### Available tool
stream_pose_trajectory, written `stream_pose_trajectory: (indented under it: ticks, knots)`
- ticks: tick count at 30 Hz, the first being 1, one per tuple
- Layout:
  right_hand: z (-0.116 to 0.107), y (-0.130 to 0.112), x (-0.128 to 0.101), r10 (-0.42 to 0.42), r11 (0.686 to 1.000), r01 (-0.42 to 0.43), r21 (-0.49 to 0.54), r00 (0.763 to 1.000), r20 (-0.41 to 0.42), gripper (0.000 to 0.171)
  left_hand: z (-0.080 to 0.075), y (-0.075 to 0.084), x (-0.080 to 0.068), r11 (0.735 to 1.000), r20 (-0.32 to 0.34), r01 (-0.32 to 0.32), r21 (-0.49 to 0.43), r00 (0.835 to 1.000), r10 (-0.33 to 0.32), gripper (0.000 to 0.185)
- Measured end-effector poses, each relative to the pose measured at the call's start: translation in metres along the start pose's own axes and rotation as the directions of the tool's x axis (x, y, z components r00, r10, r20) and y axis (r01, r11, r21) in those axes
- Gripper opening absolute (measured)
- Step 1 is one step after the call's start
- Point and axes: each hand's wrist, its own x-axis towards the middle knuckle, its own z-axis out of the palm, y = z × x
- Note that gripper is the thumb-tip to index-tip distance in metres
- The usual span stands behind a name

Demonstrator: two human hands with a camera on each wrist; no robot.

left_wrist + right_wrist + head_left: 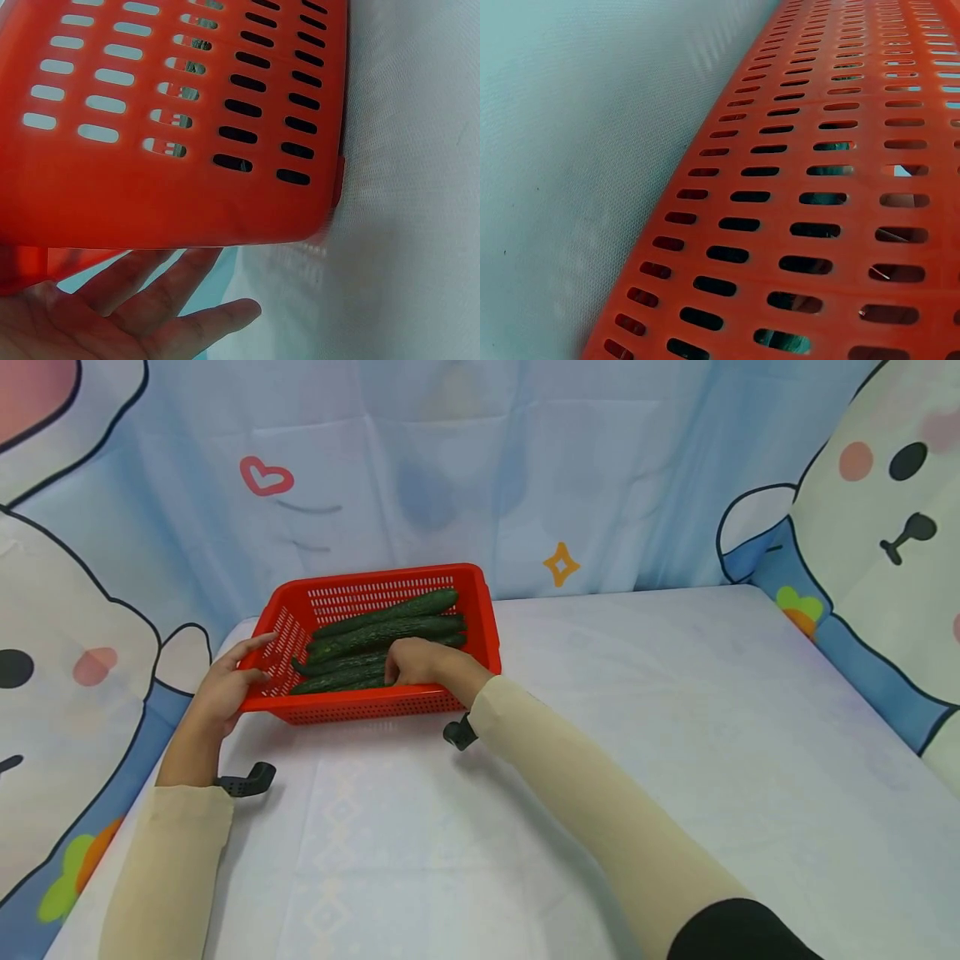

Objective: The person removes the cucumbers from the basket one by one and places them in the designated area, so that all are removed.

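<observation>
A red plastic basket (382, 703) with slotted walls stands at the back left of the table. Several long dark-green cucumbers (386, 631) lie side by side inside it. My left hand (223, 687) is at the basket's left end, its fingers fairly straight and spread against the rim. In the left wrist view those fingers (161, 300) show below the slotted wall. Over the near wall reaches my right hand (418, 662), curled down onto a cucumber near the front; its fingertips are mostly hidden. The right wrist view shows only the slotted wall, with dark green behind the holes.
A pale cloth covers the table (637, 710). Behind it hangs a light-blue curtain (480, 477) printed with cartoon animals, falling close to the basket's far side. Each wrist carries a small black camera mount (247, 780).
</observation>
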Motion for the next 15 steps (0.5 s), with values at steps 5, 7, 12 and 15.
stream_pose_trajectory:
  ticks: [5, 7, 12, 15]
  knots:
    - [-0.0009, -0.0002, 0.0001, -0.019, 1.0, 0.019, -0.001, 1.0, -0.018, 0.026, 0.0, 0.0008, -0.0004, 1.0, 0.003, 0.001, 0.0, 1.0, -0.001, 0.056]
    - [-0.0012, -0.0003, -0.0001, -0.029, 1.0, 0.029, -0.007, 0.999, -0.032, 0.026, 0.0001, 0.001, -0.0005, 1.0, 0.003, 0.001, -0.001, 1.0, -0.001, 0.056]
    - [-0.0015, -0.0003, -0.0003, -0.054, 0.998, 0.052, -0.032, 0.996, -0.067, 0.03, 0.0003, 0.0006, -0.0007, 1.0, -0.003, -0.008, 0.003, 1.0, 0.008, 0.056]
    - [-0.0019, -0.0007, -0.0005, -0.065, 0.997, 0.061, -0.043, 0.994, -0.087, 0.032, 0.0005, 0.0003, -0.0008, 1.0, -0.007, -0.012, 0.005, 1.0, 0.012, 0.056]
